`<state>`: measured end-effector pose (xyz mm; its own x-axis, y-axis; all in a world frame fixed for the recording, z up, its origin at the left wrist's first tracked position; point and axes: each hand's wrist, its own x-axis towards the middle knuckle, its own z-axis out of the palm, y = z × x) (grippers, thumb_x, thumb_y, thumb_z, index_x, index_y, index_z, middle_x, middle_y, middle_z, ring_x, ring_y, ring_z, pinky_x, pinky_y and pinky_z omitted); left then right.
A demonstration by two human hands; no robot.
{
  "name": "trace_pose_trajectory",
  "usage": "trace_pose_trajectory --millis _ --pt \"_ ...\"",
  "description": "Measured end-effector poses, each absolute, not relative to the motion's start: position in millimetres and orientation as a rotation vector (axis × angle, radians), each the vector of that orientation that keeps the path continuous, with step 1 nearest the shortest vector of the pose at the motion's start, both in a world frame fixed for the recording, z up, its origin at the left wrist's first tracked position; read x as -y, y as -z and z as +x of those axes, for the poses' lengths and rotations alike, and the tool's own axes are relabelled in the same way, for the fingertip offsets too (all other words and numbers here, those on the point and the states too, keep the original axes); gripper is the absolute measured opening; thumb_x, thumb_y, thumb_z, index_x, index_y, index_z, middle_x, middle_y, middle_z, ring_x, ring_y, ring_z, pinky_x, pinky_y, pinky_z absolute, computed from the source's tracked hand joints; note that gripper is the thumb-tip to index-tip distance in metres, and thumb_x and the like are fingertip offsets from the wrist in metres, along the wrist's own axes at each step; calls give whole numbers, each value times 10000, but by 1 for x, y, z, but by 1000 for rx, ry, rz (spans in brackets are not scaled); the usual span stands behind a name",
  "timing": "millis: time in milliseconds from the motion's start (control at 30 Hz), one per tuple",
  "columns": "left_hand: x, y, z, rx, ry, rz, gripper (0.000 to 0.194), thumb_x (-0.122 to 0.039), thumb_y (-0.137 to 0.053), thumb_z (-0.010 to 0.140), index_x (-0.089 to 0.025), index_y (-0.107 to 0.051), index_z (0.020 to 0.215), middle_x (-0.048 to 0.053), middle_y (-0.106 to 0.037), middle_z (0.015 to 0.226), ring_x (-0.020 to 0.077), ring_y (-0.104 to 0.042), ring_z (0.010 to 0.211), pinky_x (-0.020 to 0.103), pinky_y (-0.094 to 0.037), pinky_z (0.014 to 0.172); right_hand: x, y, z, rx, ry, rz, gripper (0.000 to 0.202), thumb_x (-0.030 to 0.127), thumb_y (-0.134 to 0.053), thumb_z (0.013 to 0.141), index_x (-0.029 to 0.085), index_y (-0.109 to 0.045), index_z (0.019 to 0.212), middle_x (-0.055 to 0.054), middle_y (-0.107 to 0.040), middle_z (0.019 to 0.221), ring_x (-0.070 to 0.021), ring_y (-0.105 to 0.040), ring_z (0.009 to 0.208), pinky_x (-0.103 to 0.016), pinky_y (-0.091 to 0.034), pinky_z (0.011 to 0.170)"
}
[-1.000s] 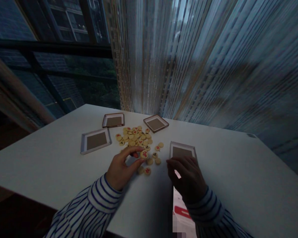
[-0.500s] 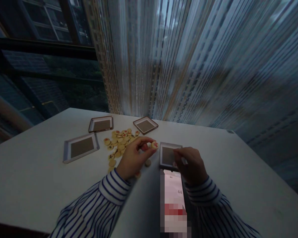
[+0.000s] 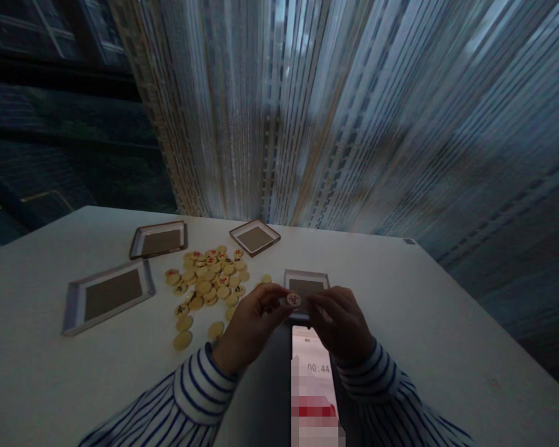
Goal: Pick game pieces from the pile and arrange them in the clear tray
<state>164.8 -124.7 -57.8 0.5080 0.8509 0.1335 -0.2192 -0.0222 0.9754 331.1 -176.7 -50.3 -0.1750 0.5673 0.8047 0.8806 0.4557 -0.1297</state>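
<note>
1. Round game piece [image 3: 293,300], pale with a red character facing the camera, is gripped by the left hand [image 3: 245,328]; it appears over the left part of the near tray [image 3: 305,285], and its height above that tray cannot be told.
2. The left fingers [image 3: 269,291] are clamped on this piece, thumb below and forefinger above.
3. The right hand [image 3: 347,323] is just beside it, thumb and fingers drawn close to one another at the tips; whether they touch the piece or pinch anything, I cannot tell.
4. Left of the near tray, a heap of loose pieces [image 3: 205,287] lies on the white worktop [image 3: 447,347], some showing red or black characters, others plain.
5. One stray piece [image 3: 266,279] lies between the heap and the near tray.
6. Three more trays stand around the heap: a pale-rimmed tray [image 3: 114,293] to its left, a brown-rimmed tray [image 3: 162,243] behind on the left, and a diamond-turned tray [image 3: 255,238] behind on the right.
7. A phone [image 3: 313,354] reading 00:44 lies in front of the near tray, between the striped sleeves [image 3: 204,388]; its lower screen is pixelated.
8. A striped curtain [image 3: 242,124] hangs behind the worktop.
</note>
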Motion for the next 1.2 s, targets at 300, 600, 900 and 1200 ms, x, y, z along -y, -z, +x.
trace_pose_trajectory --millis 300,600,900,1200 --pt "129 64 166 -615 -893 1371 253 -332 -660 727 -166 -569 895 61 -650 859 182 -606 821 320 -480 733 183 52 331 1900 331 -1226 216 207 -541 812 204 -603 1019 -48 -610 875 -166 -550 796 -341 -474 691" --pt "131 57 166 -590 -900 1331 238 -309 -674 699 -165 -621 881 65 -683 858 172 -631 768 302 -506 697 185 54 329 1853 261 -1212 247 214 -553 816 222 -598 1058 -48 -586 883 -168 -554 802 -342 -504 672" --pt "130 58 166 -705 -927 1460 268 -308 -663 686 -179 -679 921 59 -708 796 158 -619 655 287 -513 603 187 56 326 1784 278 -1224 198 210 -586 792 213 -610 988 -53 -595 869 -171 -561 786 -341 -503 654" --pt "131 57 168 -622 -919 1226 292 -250 -709 634 -182 -667 916 56 -718 850 199 -656 813 339 -531 742 187 54 325 1803 247 -1168 196 185 -612 771 198 -591 966 -51 -607 844 -171 -562 771 -339 -497 649"
